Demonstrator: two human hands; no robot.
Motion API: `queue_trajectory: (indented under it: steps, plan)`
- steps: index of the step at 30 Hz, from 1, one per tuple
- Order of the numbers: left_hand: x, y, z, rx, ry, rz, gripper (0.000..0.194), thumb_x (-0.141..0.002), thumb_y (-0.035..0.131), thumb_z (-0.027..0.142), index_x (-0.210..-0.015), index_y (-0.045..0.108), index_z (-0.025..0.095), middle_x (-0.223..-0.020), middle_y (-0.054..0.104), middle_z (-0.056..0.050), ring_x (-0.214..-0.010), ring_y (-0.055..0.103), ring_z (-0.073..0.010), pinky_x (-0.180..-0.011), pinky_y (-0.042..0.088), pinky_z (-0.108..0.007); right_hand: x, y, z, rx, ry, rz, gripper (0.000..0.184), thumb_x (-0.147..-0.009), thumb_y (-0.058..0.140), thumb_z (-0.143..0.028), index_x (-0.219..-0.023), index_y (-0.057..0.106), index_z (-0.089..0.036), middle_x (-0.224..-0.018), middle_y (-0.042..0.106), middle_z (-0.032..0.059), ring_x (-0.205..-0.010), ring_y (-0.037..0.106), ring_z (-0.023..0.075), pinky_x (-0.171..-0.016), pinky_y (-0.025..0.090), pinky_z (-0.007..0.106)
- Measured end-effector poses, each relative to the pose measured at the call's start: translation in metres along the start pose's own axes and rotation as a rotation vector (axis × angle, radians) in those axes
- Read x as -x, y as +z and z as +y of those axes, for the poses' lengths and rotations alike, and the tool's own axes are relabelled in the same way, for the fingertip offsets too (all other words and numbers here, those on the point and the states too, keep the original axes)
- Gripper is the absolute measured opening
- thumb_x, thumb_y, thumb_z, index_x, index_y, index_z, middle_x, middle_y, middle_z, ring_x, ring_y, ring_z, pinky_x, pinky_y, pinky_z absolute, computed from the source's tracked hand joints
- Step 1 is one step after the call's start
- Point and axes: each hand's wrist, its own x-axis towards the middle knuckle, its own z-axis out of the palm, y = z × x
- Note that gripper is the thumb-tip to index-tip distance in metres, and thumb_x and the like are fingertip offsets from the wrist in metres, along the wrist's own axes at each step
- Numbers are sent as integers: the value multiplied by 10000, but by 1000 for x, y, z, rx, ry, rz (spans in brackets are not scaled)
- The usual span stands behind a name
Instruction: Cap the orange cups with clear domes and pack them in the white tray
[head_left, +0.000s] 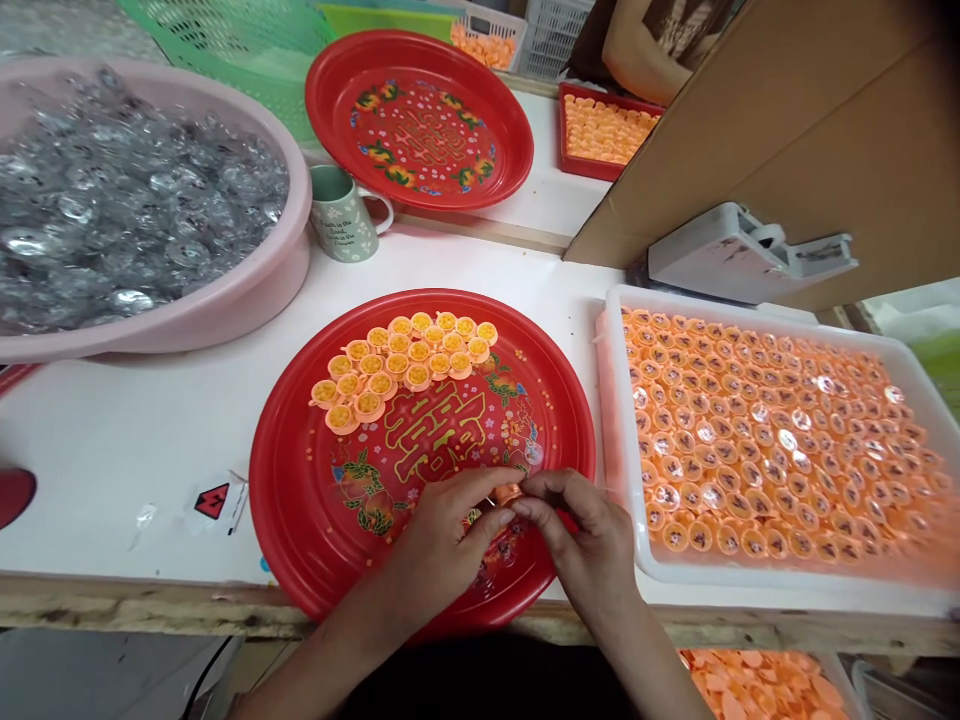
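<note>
My left hand (442,535) and my right hand (581,535) meet over the near edge of a round red tray (300,480) with gold lettering. Both pinch one small orange cap (508,493) between their fingertips. Several orange caps with yellow centres (401,365) stand in rows at the tray's far left. A white bin (637,540) full of orange caps with clear tops (772,430) sits right of the tray, close to my right hand.
A pink basin (247,300) of clear plastic pieces is at far left, a green mug (341,215) behind the tray. A second red tray (420,120), a small red tray of orange pieces (604,130), another person's arm (637,55), a cardboard box (787,130) lie beyond.
</note>
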Motion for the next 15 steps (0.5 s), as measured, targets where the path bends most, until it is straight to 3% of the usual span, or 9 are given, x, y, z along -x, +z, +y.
queue_trajectory:
  steps: [3,8,12,15]
  plan:
    - [1,2,1,31,46,75,257,-848,634,167,-1090,678,245,-1045,737,15,-951,676,-136,-895,505,-231,2,-2,-3,5,-52,12,159,-859,620,-60,-865,659,-214,-783,661,-18,-699,623,102,-646,497,195]
    - [2,2,5,55,75,130,260,-809,675,130,-1045,693,238,-979,745,19,-891,687,-122,-834,528,-199,6,0,-7,-61,-9,68,166,-876,585,-61,-888,656,-211,-769,656,-13,-666,635,119,-627,513,224]
    - [1,1,6,63,135,161,238,-808,674,116,-1017,692,230,-932,744,21,-850,686,-112,-810,535,-190,7,2,-10,-89,-9,83,173,-881,569,-59,-897,661,-204,-763,656,-4,-665,639,130,-621,518,236]
    - [0,1,5,68,107,141,246,-812,667,109,-1025,685,230,-955,741,21,-880,686,-115,-821,535,-190,7,1,-9,-84,-34,70,187,-878,562,-38,-905,657,-196,-775,650,4,-687,633,129,-635,514,234]
